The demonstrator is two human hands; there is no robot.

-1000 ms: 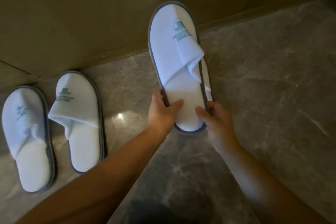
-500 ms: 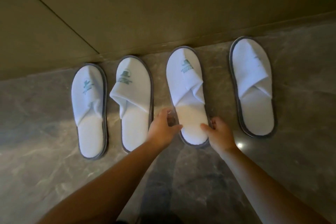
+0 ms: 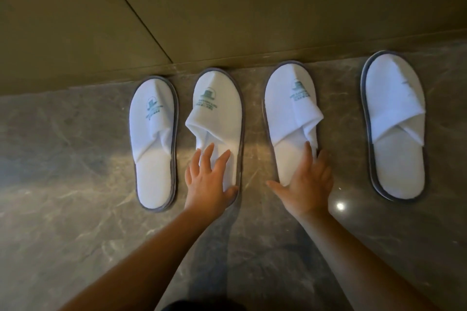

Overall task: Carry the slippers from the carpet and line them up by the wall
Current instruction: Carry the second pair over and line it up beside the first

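Several white slippers with grey edging lie in a row on the marble floor, toes towards the wall [image 3: 227, 20]. From the left: the first slipper [image 3: 153, 139], the second slipper [image 3: 217, 113], the third slipper [image 3: 290, 118] and the fourth slipper [image 3: 394, 129], which sits further apart. My left hand [image 3: 211, 179] lies flat with spread fingers on the heel of the second slipper. My right hand [image 3: 307, 184] rests flat, fingers apart, on the heel of the third slipper. Neither hand grips anything.
The grey veined marble floor [image 3: 63, 209] stretches left and towards me. A narrow skirting strip [image 3: 75, 83] runs along the foot of the olive wall, which has a diagonal panel seam. A bright light reflection [image 3: 340, 206] shows on the floor by my right wrist.
A second ago both hands held the third slipper in the air. It now lies on the floor in the row, and my left hand has moved onto the second slipper.
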